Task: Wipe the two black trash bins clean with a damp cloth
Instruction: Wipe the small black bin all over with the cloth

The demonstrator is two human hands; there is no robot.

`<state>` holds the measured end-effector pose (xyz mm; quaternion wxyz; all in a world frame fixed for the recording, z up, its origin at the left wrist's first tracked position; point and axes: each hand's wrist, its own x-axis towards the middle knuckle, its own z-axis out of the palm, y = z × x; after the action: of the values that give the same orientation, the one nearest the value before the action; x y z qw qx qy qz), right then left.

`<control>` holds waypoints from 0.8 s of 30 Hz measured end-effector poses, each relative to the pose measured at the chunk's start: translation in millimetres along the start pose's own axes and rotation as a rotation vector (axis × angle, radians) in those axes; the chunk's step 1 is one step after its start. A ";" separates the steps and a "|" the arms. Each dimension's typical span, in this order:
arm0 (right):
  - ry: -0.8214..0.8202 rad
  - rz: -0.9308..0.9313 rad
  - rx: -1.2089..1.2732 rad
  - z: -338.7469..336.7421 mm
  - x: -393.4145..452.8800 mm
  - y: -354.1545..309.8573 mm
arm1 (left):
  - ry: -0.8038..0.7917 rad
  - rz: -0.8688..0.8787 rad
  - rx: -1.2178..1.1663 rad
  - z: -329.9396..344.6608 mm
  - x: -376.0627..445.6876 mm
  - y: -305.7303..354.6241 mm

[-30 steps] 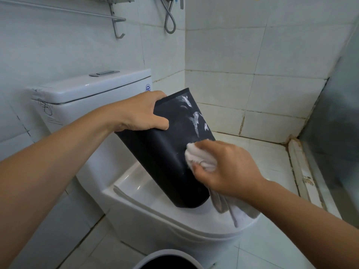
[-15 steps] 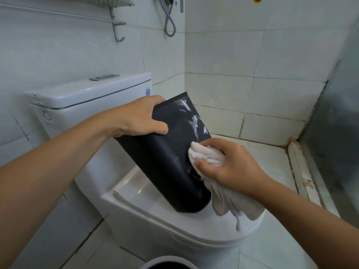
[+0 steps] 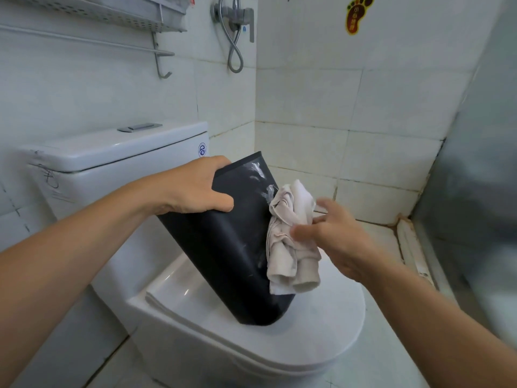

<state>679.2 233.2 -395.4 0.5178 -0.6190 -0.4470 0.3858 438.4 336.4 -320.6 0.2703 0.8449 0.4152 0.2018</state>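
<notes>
Black plastic bin [image 3: 223, 247] is leaning on the toilet lid [image 3: 321, 331], long axis tilting up toward the cistern. Left hand [image 3: 195, 189] is gripping its rim; right hand [image 3: 333, 233] is pinching the cloth [image 3: 291, 242] against the bin's smeared right flank.

White tiled walls [image 3: 307, 102] and floor [image 3: 386, 242] — a white toilet [image 3: 117, 152], a metal shelf [image 3: 92, 9] above, a shower hose [image 3: 235, 49].

Left hand [image 3: 195, 189] curled in a grip; right hand [image 3: 333, 236] pinching, other fingers spread loosely.
</notes>
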 end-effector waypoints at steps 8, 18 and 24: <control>-0.112 -0.348 -0.101 -8.1 -4.8 20.9 | 0.000 -0.026 -0.022 -3.7 -2.3 -6.0; -0.055 -0.736 -0.715 -9.9 15.5 40.8 | -0.022 -0.026 -0.027 -3.9 -0.6 -7.5; 0.123 -0.951 -0.878 0.4 32.8 49.3 | -0.024 -0.017 -0.019 -4.2 -0.1 -6.6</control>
<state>696.4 261.4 -444.6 0.3555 -0.5287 -0.7579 -0.1401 432.0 340.9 -321.4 0.2852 0.8411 0.4171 0.1932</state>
